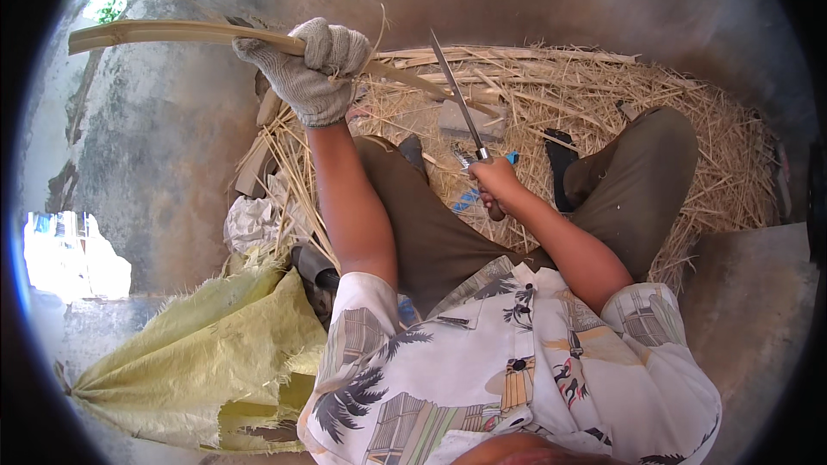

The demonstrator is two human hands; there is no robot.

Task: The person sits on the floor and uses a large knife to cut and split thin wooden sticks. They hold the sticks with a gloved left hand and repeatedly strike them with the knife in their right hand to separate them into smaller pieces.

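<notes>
My left hand (314, 69), in a pale knitted work glove, is raised at the upper left and closed around a long split bamboo strip (164, 32). One end of the strip reaches far left; the other slopes down to the right, toward a grey block (472, 120) on the floor. A thin curled sliver stands up beside the glove. My bare right hand (498, 184) grips the handle of a long, narrow-bladed knife (457, 90) in front of my lap. Its blade points up and slightly left, apart from the glove, and appears to pass in front of the strip's far part.
Shavings and thin bamboo strips (715, 138) cover the floor around my bent legs. A concrete wall (517, 0) rises close behind them. To the left lie a yellow woven sack (207, 344) and crumpled pale paper (254, 224). Blue scraps (466, 199) lie between my legs.
</notes>
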